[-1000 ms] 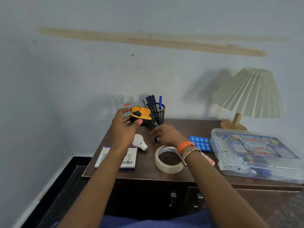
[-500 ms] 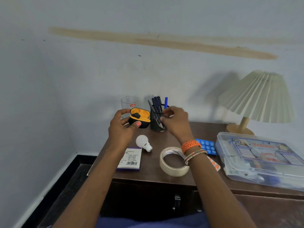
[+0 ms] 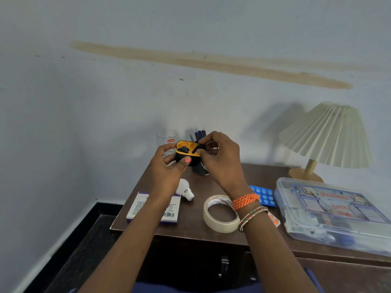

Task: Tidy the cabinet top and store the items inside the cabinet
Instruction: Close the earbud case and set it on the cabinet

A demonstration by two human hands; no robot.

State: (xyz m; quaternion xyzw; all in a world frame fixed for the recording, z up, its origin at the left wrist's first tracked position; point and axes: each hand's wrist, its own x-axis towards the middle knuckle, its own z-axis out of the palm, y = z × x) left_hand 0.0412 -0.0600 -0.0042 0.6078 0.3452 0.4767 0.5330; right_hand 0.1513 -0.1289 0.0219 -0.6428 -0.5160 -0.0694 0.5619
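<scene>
At the moment of inspection the left hand [image 3: 169,166] was raised above the brown wooden cabinet top [image 3: 190,227], its fingers and thumb curled round a small black earbud case with an orange interior [image 3: 186,154], whose lid stood open. One black earbud [image 3: 183,149] was seated in the left well of the case. The right hand [image 3: 220,157] pinched a second small black earbud [image 3: 197,147] between thumb and fingertips, the piece standing tilted at the right-hand well; whether it was fully seated could not be determined.

The step in hand was judged to be the return of the loose earbud to its case, ahead of any storing. The next move would call for pressing the piece home, shutting the lid, then opening a cabinet door [image 3: 342,275] below, both of which appeared shut.

Items on the top, untidied: a clear drinking glass with a red label [image 3: 164,137] and a black mesh pen holder [image 3: 201,169] behind the hands; a white light bulb [image 3: 184,188] beside a flat white and purple box [image 3: 169,214]; a roll of clear tape [image 3: 220,216]; a blue blister pack [image 3: 264,196]; a clear plastic first-aid box [image 3: 330,210] at the right, near a pleated cream table lamp [image 3: 325,134]. Most of the task was judged outstanding.
</scene>
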